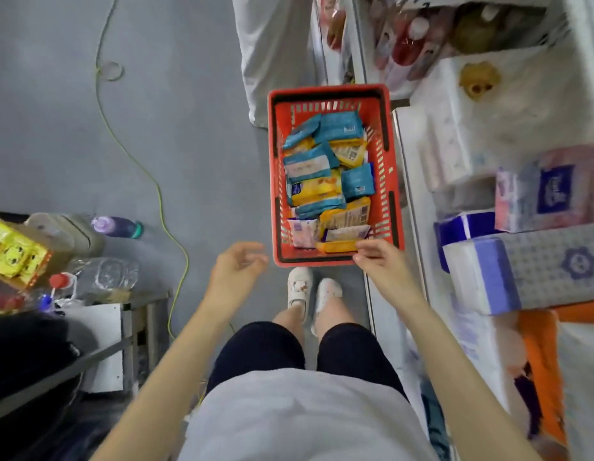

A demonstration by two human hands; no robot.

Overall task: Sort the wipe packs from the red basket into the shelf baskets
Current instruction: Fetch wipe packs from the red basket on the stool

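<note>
The red basket (273, 161) is set on the floor (56, 128) beside the shelving (409, 207), its wipe packs (322, 168) kept within reach; a yellow pack (337, 246) at the near rim is pinched by the right hand (377, 259), presumably for lifting out; the left hand (237, 265) is held loosely open, empty.

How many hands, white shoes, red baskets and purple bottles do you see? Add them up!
Bare hands: 2, the left hand empty, the right hand pinching a yellow wipe pack.
White shoes: 2, left shoe, right shoe.
Red plastic basket: 1.
Purple plastic bottle: 1.
Total: 6.
</note>
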